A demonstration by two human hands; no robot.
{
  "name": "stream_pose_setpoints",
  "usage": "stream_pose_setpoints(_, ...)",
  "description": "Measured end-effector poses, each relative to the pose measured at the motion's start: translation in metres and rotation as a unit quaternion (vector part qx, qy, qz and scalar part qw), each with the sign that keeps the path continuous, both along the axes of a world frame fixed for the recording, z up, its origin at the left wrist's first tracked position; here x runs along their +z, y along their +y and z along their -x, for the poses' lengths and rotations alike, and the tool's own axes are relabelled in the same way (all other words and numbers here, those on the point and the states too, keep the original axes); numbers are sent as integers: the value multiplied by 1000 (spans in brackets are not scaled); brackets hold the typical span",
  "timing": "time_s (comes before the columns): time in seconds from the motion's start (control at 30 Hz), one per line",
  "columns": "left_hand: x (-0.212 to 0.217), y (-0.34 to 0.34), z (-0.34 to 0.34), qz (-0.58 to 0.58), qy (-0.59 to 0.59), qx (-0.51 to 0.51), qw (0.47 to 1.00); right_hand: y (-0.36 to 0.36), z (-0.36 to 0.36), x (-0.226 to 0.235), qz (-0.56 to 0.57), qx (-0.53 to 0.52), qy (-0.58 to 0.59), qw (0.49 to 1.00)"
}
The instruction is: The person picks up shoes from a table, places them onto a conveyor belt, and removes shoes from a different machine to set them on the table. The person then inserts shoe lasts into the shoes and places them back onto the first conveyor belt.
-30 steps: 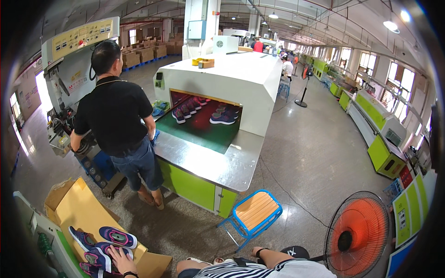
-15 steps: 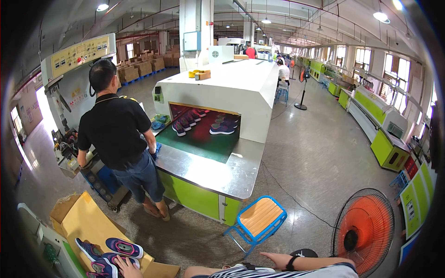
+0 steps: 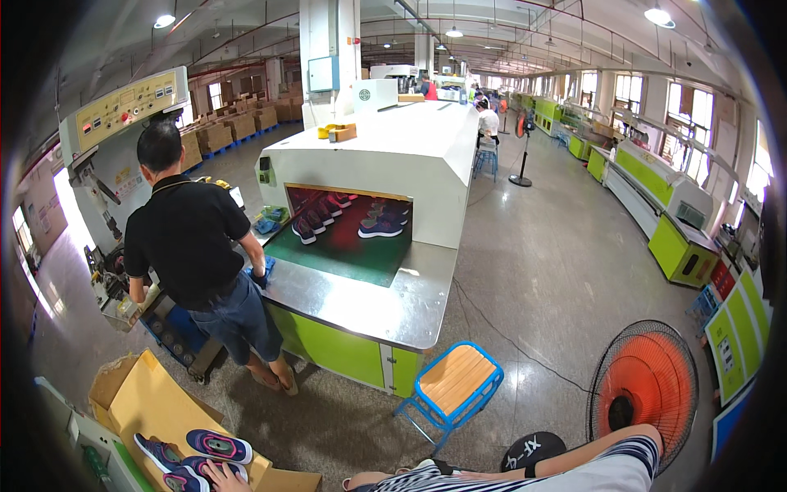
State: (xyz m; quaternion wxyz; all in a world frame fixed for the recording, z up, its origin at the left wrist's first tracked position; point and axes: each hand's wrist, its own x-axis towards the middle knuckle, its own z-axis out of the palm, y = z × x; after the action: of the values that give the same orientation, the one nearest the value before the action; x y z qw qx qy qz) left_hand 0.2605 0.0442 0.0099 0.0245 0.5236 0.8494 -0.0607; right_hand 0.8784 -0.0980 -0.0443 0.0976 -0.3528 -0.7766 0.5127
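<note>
At the lower left, my left hand [image 3: 226, 476] is closed over a dark navy and pink sneaker [image 3: 197, 467], its fingers curled on the upper. Right beside it lie more sneakers of the same kind, one [image 3: 220, 445] turned to show its opening and another [image 3: 156, 449] farther left. They rest on a tan cardboard box [image 3: 156, 394] with raised flaps. My right forearm [image 3: 602, 449], with a dark wristband, crosses the lower edge toward the middle. My right hand [image 3: 492, 475] is mostly hidden at the frame's bottom, so its fingers do not show.
A co-worker [image 3: 188, 238] in a black shirt and blue glove stands by a white tunnel machine [image 3: 344, 164]; sneakers [image 3: 385, 220] sit on its green belt [image 3: 344, 258]. A blue-framed stool [image 3: 455, 381], a round black seat [image 3: 533, 449] and an orange floor fan [image 3: 648, 385] are nearby.
The view has shifted slightly right. My right hand has dropped out of clear sight toward the lower edge, uncovering more of the black seat. My left hand stays on the sneaker.
</note>
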Motion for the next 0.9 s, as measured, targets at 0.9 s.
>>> stream_pose_setpoints(0.9, -9, -1, 0, -51, 27, 38, 998, 29, 29, 45, 134, -43, 81, 987)
